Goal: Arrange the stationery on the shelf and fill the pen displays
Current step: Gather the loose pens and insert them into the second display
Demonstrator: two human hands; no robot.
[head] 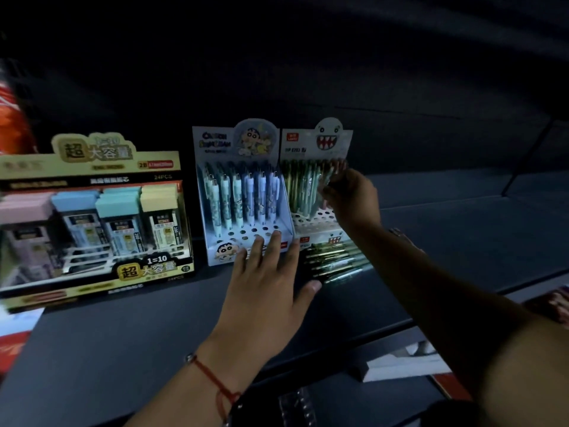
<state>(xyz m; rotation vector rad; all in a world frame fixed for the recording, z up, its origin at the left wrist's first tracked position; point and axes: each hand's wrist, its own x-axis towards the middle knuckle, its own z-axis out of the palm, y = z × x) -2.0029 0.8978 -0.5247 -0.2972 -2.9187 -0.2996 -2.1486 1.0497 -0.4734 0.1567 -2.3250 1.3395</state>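
Two pen displays stand side by side on the dark shelf (123,334). The blue cartoon display (215,149) holds rows of blue and teal pens, with bare holes at its front. The monster-face display (334,140) holds green pens (300,192) at its back. Several loose green pens (335,263) lie on the shelf in front of it. My left hand (264,285) has its fingers spread, fingertips against the blue display's front and thumb by the loose pens. My right hand (348,195) pinches a pen at the monster display's right side.
A large yellow box of lead refill cases (92,217) stands at the left of the shelf. Red packaging (12,124) sits at the far left. The shelf stretches on dark to the right. Below the shelf edge lie white and red items (400,365).
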